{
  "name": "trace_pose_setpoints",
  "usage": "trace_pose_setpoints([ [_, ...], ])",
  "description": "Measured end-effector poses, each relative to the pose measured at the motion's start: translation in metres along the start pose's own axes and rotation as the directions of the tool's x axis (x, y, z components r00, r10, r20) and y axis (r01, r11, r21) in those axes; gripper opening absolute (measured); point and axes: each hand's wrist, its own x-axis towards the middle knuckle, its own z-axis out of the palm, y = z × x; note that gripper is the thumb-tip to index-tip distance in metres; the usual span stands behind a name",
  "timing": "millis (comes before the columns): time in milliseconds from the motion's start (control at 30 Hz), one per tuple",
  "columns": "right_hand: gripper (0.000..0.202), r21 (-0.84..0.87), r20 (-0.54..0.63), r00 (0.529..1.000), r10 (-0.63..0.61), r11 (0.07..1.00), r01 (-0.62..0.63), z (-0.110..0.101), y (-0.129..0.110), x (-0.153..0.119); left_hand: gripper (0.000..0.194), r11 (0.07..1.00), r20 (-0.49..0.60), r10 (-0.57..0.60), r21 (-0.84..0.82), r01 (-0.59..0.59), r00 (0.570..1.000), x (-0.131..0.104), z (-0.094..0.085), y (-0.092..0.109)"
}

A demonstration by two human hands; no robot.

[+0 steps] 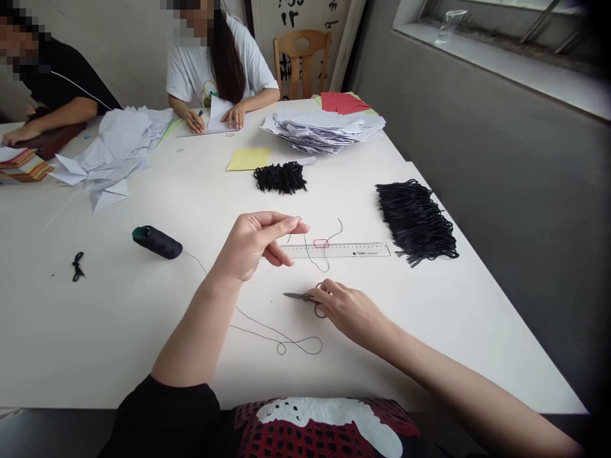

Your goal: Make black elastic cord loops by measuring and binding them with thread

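Note:
My left hand (267, 240) is raised over the middle of the white table, thumb and forefinger pinching a thin dark thread (315, 262) whose loose end curls over a clear ruler (372, 249). Lower and to the right, my right hand (341, 302) has its fingers closed on small scissors (298, 296) lying low over the table, blades pointing left. A spool of black thread (160, 242) lies on its side at the left. From it a thread runs behind my left forearm, and loops of thread (305, 345) lie nearer to me.
Bundles of black cords lie at the centre back (281, 177) and right (417, 219). A small black knot (78, 267) is at the left. Farther back are a yellow sheet (248, 159), a paper stack (324, 130) and folded papers (114, 143). Two people sit across the table (477, 343).

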Motion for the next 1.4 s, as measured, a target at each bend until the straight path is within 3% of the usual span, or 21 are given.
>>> trace_pose_setpoints([
  [67, 0.024, 0.13, -0.113, 0.993, -0.039, 0.99, 0.053, -0.008, -0.003, 0.001, 0.03, 0.997, 0.001, -0.006, -0.083, 0.006, 1.0, -0.001, 0.006, 0.0],
  [133, 0.018, 0.332, -0.287, 0.957, -0.041, 0.933, 0.139, -0.022, -0.008, 0.004, 0.029, 0.989, 0.004, -0.02, -0.147, 0.021, 1.0, -0.002, 0.011, 0.0],
  [200, 0.017, 0.496, -0.445, 0.895, 0.026, 0.839, 0.222, -0.038, -0.015, 0.009, 0.028, 0.98, 0.023, -0.035, -0.196, 0.039, 0.999, -0.004, 0.015, 0.0],
  [267, 0.017, 0.611, -0.513, 0.849, 0.126, 0.749, 0.257, -0.053, -0.021, 0.015, 0.026, 0.969, 0.057, -0.042, -0.242, 0.054, 0.997, -0.005, 0.018, 0.0],
  [367, 0.02, 0.77, -0.457, 0.859, 0.229, 0.585, 0.254, -0.065, -0.029, 0.023, 0.023, 0.955, 0.113, -0.028, -0.291, 0.061, 0.993, -0.006, 0.019, -0.001],
  [467, 0.026, 0.868, -0.379, 0.89, 0.254, 0.432, 0.246, -0.068, -0.031, 0.027, 0.023, 0.952, 0.14, -0.019, -0.301, 0.061, 0.99, -0.007, 0.019, -0.001],
  [667, 0.025, 0.919, -0.349, 0.903, 0.251, 0.283, 0.276, -0.072, -0.035, 0.028, 0.027, 0.963, 0.123, -0.041, -0.258, 0.072, 0.992, -0.007, 0.02, -0.001],
  [867, 0.024, 0.93, -0.336, 0.908, 0.249, 0.24, 0.278, -0.074, -0.035, 0.031, 0.026, 0.962, 0.072, -0.041, -0.266, 0.059, 0.997, -0.007, 0.024, -0.002],
  [967, 0.027, 0.944, -0.292, 0.913, 0.285, 0.238, 0.227, -0.071, -0.031, 0.032, 0.027, 0.978, 0.034, -0.029, -0.203, 0.035, 0.999, -0.006, 0.025, -0.005],
  [1233, 0.036, 0.979, -0.199, 0.937, 0.287, 0.111, 0.173, -0.062, -0.026, 0.037, 0.026, 0.993, -0.023, 0.12, -0.019, -0.121, 0.992, -0.012, 0.028, -0.003],
  [1400, 0.037, 0.984, -0.176, 0.939, 0.295, 0.063, 0.165, -0.062, -0.027, 0.041, 0.028, 0.986, -0.069, 0.152, 0.072, -0.147, 0.986, -0.016, 0.03, -0.002],
])
